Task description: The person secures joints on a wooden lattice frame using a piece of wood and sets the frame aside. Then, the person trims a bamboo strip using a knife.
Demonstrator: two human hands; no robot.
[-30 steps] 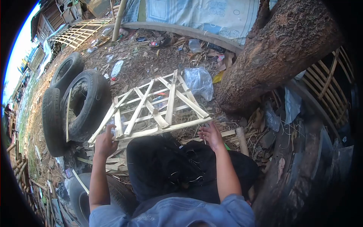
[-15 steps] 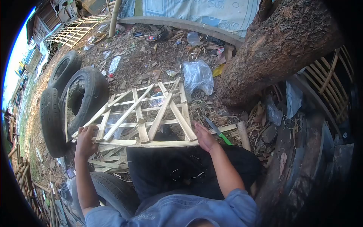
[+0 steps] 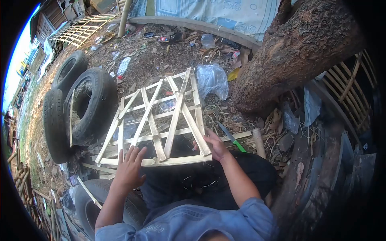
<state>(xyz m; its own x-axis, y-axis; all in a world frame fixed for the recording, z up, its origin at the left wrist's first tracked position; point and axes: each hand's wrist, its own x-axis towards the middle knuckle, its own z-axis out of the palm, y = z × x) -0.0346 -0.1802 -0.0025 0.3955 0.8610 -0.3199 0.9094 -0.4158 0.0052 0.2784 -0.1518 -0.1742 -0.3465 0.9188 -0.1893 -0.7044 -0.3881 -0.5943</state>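
A lattice panel of pale split-bamboo strips, crossed and woven, is tilted up in front of my knees. My right hand grips its near right corner, some fingers behind the strips. At the near edge, left of the middle, my left hand has its fingers stretched out and apart, fingertips by the bottom strip. Whether they touch it I cannot tell. Just right of my right hand lies a knife with a green handle, blade pointing away.
Old tyres stand at the left, another tyre by my left forearm with a loose bamboo strip over it. A thick tree trunk leans at the right. Clear plastic and litter lie beyond the panel.
My left hand has come off the panel's left corner and moved right along the near edge, fingers spreading. The panel has tilted up more. A loose strip now shows by the near tyre.
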